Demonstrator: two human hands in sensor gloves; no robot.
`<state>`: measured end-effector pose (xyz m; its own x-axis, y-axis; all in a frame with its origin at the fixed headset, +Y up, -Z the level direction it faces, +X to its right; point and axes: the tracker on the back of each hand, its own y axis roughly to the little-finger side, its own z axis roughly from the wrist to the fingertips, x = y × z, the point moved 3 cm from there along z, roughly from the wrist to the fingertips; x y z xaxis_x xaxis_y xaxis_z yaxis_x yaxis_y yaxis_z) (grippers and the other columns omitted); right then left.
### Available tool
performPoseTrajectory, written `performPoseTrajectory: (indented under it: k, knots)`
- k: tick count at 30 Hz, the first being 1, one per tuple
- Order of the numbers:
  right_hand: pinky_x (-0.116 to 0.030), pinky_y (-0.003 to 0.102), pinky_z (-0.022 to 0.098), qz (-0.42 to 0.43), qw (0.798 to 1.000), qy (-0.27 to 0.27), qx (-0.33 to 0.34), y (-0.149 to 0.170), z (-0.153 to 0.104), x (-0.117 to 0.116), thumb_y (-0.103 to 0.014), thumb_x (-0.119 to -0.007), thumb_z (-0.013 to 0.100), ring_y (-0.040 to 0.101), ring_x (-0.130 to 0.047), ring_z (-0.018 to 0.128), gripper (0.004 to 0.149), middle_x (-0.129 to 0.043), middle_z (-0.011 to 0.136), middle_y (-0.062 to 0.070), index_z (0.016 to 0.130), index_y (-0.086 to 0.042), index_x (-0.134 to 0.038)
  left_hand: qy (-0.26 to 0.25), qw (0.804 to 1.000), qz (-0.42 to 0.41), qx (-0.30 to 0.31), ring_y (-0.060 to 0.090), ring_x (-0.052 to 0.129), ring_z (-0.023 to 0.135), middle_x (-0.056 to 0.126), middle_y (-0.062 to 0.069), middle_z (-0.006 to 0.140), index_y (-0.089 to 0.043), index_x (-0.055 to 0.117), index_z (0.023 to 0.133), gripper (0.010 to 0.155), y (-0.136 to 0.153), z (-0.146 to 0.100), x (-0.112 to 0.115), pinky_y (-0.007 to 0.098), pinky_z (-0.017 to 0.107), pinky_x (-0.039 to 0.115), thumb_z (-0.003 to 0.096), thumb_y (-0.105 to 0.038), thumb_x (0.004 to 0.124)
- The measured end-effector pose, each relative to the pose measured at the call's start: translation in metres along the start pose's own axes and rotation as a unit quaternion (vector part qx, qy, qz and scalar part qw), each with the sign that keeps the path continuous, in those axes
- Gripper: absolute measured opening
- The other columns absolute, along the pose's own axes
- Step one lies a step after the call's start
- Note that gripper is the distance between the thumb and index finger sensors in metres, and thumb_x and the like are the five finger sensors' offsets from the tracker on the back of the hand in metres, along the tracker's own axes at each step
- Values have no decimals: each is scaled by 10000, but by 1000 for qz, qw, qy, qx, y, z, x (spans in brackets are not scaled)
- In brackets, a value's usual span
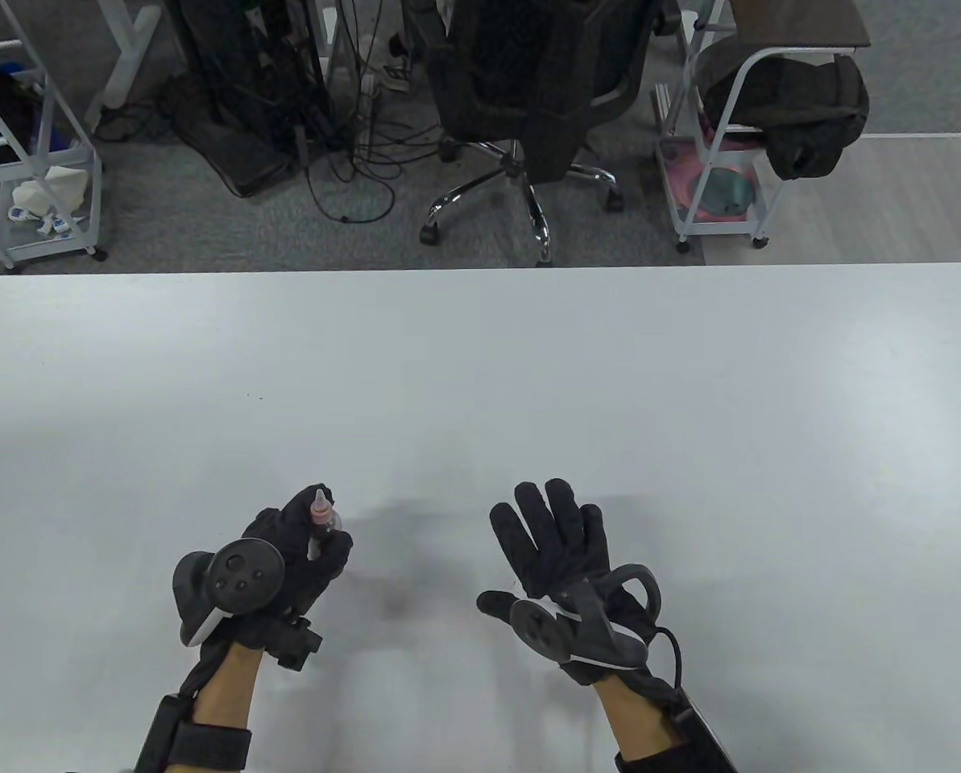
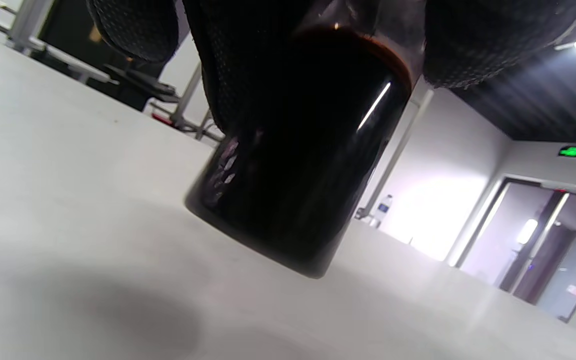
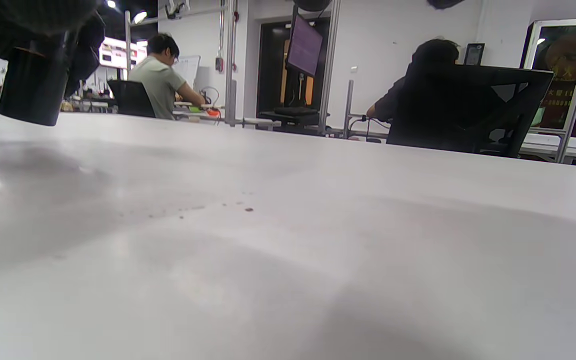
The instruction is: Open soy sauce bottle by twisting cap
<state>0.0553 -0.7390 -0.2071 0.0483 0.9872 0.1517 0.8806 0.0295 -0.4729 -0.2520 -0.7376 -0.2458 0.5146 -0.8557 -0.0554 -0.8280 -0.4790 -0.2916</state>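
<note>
My left hand (image 1: 299,543) grips a small soy sauce bottle (image 1: 320,523) with dark liquid and a pinkish pointed cap (image 1: 318,506) that sticks up above the fingers. In the left wrist view the dark bottle (image 2: 298,165) is tilted, its base just above or barely touching the white table (image 2: 68,200), with gloved fingers (image 2: 488,40) wrapped round its upper part. My right hand (image 1: 552,539) is open and empty, fingers spread flat, to the right of the bottle and apart from it. The right wrist view shows the bottle (image 3: 33,85) at far left.
The white table (image 1: 528,362) spreads wide beyond both hands. A few small dark specks (image 3: 248,209) lie on it between the hands. Beyond the far edge stand an office chair (image 1: 528,105) and wheeled racks (image 1: 722,161).
</note>
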Motion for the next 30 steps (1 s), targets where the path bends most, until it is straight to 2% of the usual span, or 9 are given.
performPoseTrajectory:
  k: [5,9,11,16,19,21,25,27,30]
  knots:
    - [-456,720,760,85,995,43,2,-2,-3,8,-741,-552,546,566,-323,1166,952,-292,1270,216,1214,-167,-189,10,999,13,44,282,1003,681,879,9,910,-171,578,1047,732,-27,-1,6,573,651,739,492,-605,773]
    - [-519,681,761,100,993,69,10,-8,-5,13,-740,-555,547,506,-478,1165,934,-364,1262,193,1212,-174,-224,19,996,30,78,281,1003,655,892,-12,881,-188,591,1034,710,-49,-3,13,561,636,755,490,-595,796]
    - [-557,655,758,118,989,84,11,-12,-6,16,-733,-560,549,457,-586,1141,922,-417,1251,176,1211,-171,-247,24,994,42,96,272,1007,642,901,-24,865,-196,603,1026,699,-60,-5,18,555,629,763,487,-592,807]
    - [-623,602,744,177,977,117,14,-21,-8,22,-723,-566,552,393,-719,1075,888,-534,1211,142,1204,-181,-305,45,987,66,140,257,1023,599,930,-43,819,-211,641,1000,667,-88,-11,31,542,609,785,479,-579,836]
    - [-666,565,729,208,968,144,10,-26,-10,28,-710,-585,551,324,-824,991,824,-658,1142,81,1187,-228,-378,52,982,79,166,251,1030,584,938,-48,804,-211,656,990,659,-103,-15,38,536,601,793,475,-580,840]
    - [-704,534,709,221,962,162,10,-28,-12,32,-691,-603,553,254,-915,874,754,-770,1041,21,1156,-260,-465,58,979,83,177,250,1030,585,938,-47,804,-208,658,990,660,-112,-18,41,536,600,793,475,-578,841]
    - [-771,485,659,220,959,177,7,-35,-14,36,-651,-670,549,158,-994,668,612,-887,849,-58,1039,-284,-644,62,974,97,197,250,1035,583,941,-45,800,-197,664,987,663,-125,-24,48,535,595,796,475,-580,838]
    - [-793,469,637,206,962,179,4,-37,-15,38,-595,-719,559,133,-1008,611,529,-912,784,-76,991,-292,-685,67,972,101,203,253,1035,585,940,-43,802,-192,666,987,664,-129,-26,50,537,595,794,475,-578,840]
    - [-798,470,633,199,964,174,10,-39,-15,39,-559,-750,561,135,-1013,602,505,-921,774,-69,982,-287,-697,70,971,104,205,253,1033,587,940,-43,799,-189,663,987,666,-130,-27,51,536,596,794,475,-576,841]
